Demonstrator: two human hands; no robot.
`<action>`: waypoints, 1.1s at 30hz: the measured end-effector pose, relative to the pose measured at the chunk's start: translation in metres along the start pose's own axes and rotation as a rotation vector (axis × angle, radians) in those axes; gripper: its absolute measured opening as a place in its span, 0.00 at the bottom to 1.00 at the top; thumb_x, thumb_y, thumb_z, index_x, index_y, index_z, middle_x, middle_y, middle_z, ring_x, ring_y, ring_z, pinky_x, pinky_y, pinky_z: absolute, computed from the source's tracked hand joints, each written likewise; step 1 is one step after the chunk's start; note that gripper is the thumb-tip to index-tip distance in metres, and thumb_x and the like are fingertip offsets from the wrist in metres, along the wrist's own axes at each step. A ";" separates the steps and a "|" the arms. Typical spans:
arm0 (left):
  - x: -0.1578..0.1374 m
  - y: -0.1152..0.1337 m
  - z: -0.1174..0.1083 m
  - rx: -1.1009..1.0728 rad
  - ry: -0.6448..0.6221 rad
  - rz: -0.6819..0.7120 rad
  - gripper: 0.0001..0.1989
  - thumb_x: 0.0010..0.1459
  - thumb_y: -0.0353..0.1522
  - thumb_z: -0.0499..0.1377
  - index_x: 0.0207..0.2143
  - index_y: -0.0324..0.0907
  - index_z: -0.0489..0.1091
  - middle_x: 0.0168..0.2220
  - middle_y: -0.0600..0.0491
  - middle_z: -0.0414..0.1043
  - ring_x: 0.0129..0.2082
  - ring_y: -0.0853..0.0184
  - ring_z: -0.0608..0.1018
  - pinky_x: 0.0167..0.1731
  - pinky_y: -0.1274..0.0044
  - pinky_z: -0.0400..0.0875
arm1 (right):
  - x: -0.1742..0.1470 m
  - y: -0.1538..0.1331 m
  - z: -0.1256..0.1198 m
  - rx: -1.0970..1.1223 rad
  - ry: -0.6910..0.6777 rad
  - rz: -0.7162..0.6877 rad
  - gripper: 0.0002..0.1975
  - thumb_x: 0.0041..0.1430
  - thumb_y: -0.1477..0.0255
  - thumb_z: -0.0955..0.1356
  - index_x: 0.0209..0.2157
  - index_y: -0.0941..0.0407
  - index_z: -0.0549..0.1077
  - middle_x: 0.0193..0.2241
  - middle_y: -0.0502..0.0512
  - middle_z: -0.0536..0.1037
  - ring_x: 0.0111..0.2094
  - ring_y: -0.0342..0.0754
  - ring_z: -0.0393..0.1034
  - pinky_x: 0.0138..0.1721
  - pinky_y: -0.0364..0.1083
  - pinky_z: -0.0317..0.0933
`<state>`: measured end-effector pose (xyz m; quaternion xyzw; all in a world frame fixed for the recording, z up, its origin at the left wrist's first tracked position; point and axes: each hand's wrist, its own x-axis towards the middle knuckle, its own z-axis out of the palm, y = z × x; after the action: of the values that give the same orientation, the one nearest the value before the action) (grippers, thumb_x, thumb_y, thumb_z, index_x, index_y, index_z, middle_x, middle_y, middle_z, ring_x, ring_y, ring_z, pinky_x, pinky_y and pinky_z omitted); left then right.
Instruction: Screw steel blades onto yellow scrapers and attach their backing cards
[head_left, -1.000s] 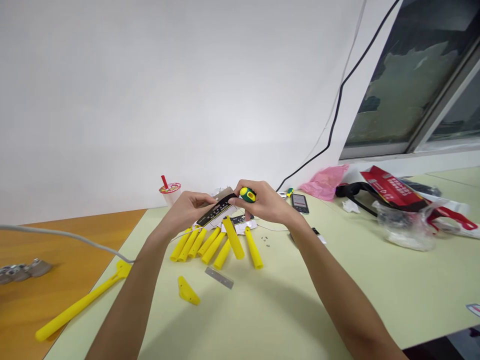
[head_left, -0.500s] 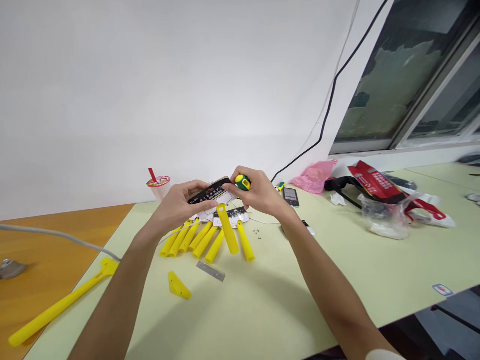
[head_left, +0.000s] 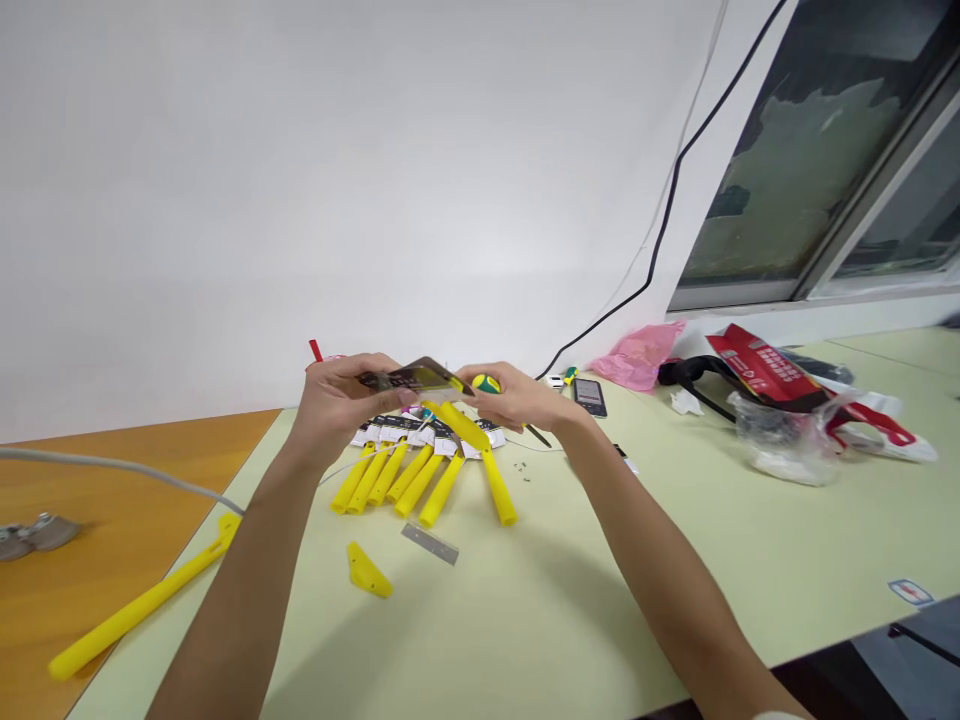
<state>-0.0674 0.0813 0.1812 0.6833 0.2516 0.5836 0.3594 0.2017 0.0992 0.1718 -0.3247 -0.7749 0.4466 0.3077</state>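
Observation:
My left hand [head_left: 341, 400] is closed on the black-and-white sleeved head of a scraper [head_left: 465, 425], whose yellow handle points down to the right. In my right hand [head_left: 517, 398] is a screwdriver with a yellow-green handle [head_left: 487, 384]; its shaft shows below the palm. The right fingers are at the sleeve's right end, and I cannot tell how firmly they touch it. Below the hands lie several yellow-handled scrapers [head_left: 409, 480] side by side, their heads in similar sleeves. Nearer me are a flat metal blade [head_left: 429, 544] and a yellow plastic piece [head_left: 368, 571].
Small screws [head_left: 523, 470] lie right of the scrapers. A long yellow handle [head_left: 139, 612] crosses the left table edge. Further right are a phone-like device [head_left: 590, 397], a pink bag [head_left: 641, 357] and red packaging [head_left: 772, 366]. A red straw [head_left: 315, 350] rises behind my left hand.
The held scraper has turned: its sleeve is tipped flatter and its handle swung to the right. My right hand has rotated, so the screwdriver shaft now shows. The view has shifted slightly left.

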 end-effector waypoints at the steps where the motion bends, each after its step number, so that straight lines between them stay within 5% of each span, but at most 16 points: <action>1: -0.001 0.000 -0.001 -0.030 -0.041 0.008 0.11 0.47 0.33 0.82 0.31 0.45 0.86 0.32 0.50 0.83 0.30 0.63 0.82 0.28 0.74 0.79 | 0.001 0.003 0.002 0.033 -0.099 0.013 0.24 0.69 0.47 0.73 0.48 0.55 0.77 0.17 0.40 0.65 0.15 0.38 0.50 0.16 0.40 0.46; 5: -0.002 -0.004 -0.006 -0.094 -0.210 0.000 0.08 0.49 0.32 0.81 0.31 0.46 0.87 0.36 0.47 0.84 0.35 0.60 0.84 0.32 0.70 0.82 | 0.008 0.011 0.014 0.272 -0.409 -0.008 0.24 0.68 0.50 0.75 0.46 0.57 0.77 0.29 0.50 0.82 0.14 0.34 0.50 0.15 0.41 0.44; 8: 0.000 -0.010 -0.010 -0.140 -0.294 -0.024 0.07 0.51 0.32 0.80 0.31 0.46 0.86 0.43 0.45 0.84 0.44 0.57 0.85 0.44 0.65 0.84 | 0.014 0.012 0.026 0.386 -0.445 -0.024 0.26 0.65 0.47 0.75 0.43 0.59 0.78 0.34 0.55 0.85 0.13 0.33 0.52 0.13 0.40 0.43; 11: 0.002 -0.015 -0.014 -0.177 -0.272 -0.052 0.09 0.51 0.34 0.81 0.33 0.47 0.86 0.54 0.44 0.83 0.56 0.52 0.83 0.58 0.61 0.79 | 0.018 0.010 0.034 0.413 -0.343 -0.026 0.27 0.64 0.47 0.76 0.37 0.59 0.78 0.33 0.54 0.86 0.13 0.32 0.53 0.12 0.40 0.44; 15: 0.005 -0.018 -0.016 -0.232 -0.175 -0.174 0.33 0.51 0.39 0.81 0.59 0.50 0.81 0.70 0.41 0.72 0.65 0.45 0.77 0.58 0.62 0.79 | 0.024 0.011 0.039 0.387 -0.067 -0.057 0.24 0.64 0.49 0.77 0.39 0.57 0.78 0.35 0.54 0.87 0.13 0.32 0.51 0.14 0.39 0.47; 17: 0.007 -0.020 -0.015 -0.270 -0.119 -0.233 0.39 0.55 0.42 0.79 0.67 0.50 0.75 0.71 0.41 0.71 0.64 0.46 0.78 0.56 0.64 0.79 | 0.027 0.013 0.041 0.349 0.111 -0.067 0.24 0.63 0.48 0.77 0.42 0.56 0.79 0.35 0.54 0.87 0.14 0.34 0.52 0.15 0.40 0.48; 22: 0.011 -0.024 -0.007 -0.340 0.052 -0.372 0.33 0.66 0.54 0.68 0.64 0.43 0.77 0.65 0.39 0.77 0.58 0.50 0.82 0.52 0.64 0.81 | 0.033 0.021 0.042 0.059 0.470 -0.064 0.25 0.57 0.48 0.79 0.43 0.54 0.82 0.33 0.52 0.84 0.23 0.42 0.67 0.21 0.41 0.57; 26: 0.011 -0.024 -0.001 -0.305 0.087 -0.419 0.36 0.62 0.58 0.69 0.59 0.40 0.80 0.59 0.38 0.82 0.51 0.53 0.85 0.43 0.69 0.82 | 0.036 0.026 0.041 -0.094 0.525 -0.100 0.21 0.57 0.51 0.79 0.39 0.55 0.84 0.29 0.51 0.81 0.30 0.45 0.71 0.30 0.43 0.62; 33: 0.009 -0.029 0.000 -0.087 0.097 -0.365 0.35 0.47 0.46 0.82 0.55 0.41 0.82 0.56 0.40 0.84 0.51 0.52 0.86 0.46 0.69 0.81 | 0.036 0.022 0.044 -0.030 0.452 0.029 0.23 0.51 0.50 0.81 0.33 0.55 0.81 0.24 0.47 0.76 0.25 0.43 0.65 0.24 0.42 0.55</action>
<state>-0.0634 0.1060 0.1642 0.5810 0.3631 0.5514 0.4760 0.1517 0.1138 0.1402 -0.4321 -0.6880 0.3556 0.4621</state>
